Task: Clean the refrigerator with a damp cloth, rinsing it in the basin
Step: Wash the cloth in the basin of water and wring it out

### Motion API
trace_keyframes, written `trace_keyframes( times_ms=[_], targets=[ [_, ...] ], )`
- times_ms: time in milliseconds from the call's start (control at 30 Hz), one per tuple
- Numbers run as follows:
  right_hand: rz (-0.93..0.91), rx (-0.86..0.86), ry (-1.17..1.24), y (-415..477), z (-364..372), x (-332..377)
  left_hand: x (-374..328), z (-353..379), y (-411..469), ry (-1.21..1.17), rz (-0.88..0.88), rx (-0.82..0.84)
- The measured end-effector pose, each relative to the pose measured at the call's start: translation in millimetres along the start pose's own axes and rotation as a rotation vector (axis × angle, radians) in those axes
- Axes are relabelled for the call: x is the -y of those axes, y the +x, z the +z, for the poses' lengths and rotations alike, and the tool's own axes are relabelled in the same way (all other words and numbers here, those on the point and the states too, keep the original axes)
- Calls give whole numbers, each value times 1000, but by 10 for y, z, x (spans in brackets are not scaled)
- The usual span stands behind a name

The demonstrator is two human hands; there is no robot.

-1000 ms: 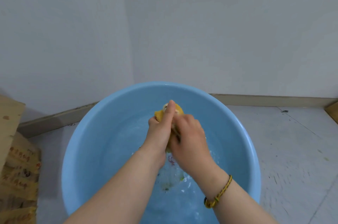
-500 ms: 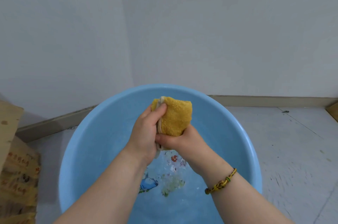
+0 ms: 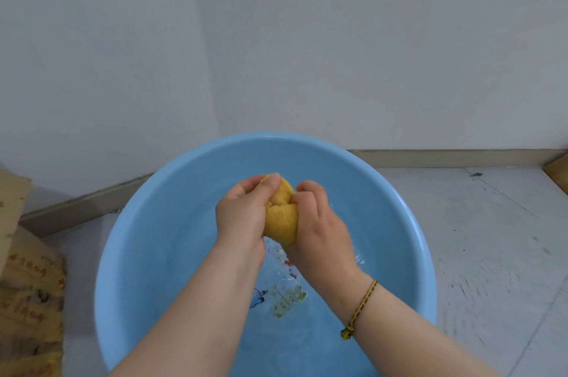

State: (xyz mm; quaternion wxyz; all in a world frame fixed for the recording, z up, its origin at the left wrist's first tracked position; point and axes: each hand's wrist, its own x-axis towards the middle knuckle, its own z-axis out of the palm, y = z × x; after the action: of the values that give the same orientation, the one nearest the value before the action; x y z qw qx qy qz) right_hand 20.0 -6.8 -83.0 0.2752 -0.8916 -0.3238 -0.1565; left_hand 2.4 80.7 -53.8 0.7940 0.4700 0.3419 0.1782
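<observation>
Yellow cloth (image 3: 281,220), bunched above the water of the blue basin (image 3: 147,223), clenched between left hand (image 3: 242,216) and right hand (image 3: 319,226); soft, limp and probably water-heavy, it is best gripped around its wadded bulk.

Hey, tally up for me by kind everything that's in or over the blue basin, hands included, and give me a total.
Hands: 2, the left hand and the right hand, both gripping the cloth
Crumpled yellow terry cloth: 1
Round light-blue plastic basin: 1
Braided yellow-and-black wrist cord on the right wrist: 1
Total: 5
</observation>
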Motion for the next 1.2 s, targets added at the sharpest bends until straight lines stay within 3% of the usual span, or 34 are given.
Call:
trace_keyframes(
  times_ms=[67, 133, 267, 433, 533, 633, 733, 800, 867, 933, 1033, 1133, 1200],
  targets=[
    [266, 44, 201, 20, -80, 84, -41, 31, 0, -67, 32, 31],
    [479, 303, 404, 32, -110, 114, -68, 48, 15, -101, 56, 25],
    [442, 524, 505, 144, -95, 98, -112, 5, 54, -79, 113, 91],
    [503, 818, 873, 194, -171, 40, -112, -20, 33, -49, 93, 169],
    [414, 920, 677, 260, -196, -3, -82, -77, 52, -127, -41, 199],
    [151, 802, 202, 355, -303, -6, -176, -163, 86, -180, -168, 352],
    [-402, 283, -290, 365, -294, -172, -251, -314, 177, -23, -303, 494],
    [-664, 49, -359, 351, -228, -263, -244, -399, 180, 274, -415, 711],
    [-797, -58, -368, 362, -151, -292, -230, -396, 135, 552, -513, 917],
    [-884, -84, -390, 368, -143, -279, -212, -326, 48, 784, -517, 976],
    [-906, -63, -447, 331, -103, -304, -148, -214, 31, 1165, -307, 838],
    [-803, 3, -543, 276, -48, -317, 2, -108, 56, 1489, -40, 642],
    [-674, 170, -601, 246, -20, -316, 105, -58, 58, 1634, 72, 520]
  ],
)
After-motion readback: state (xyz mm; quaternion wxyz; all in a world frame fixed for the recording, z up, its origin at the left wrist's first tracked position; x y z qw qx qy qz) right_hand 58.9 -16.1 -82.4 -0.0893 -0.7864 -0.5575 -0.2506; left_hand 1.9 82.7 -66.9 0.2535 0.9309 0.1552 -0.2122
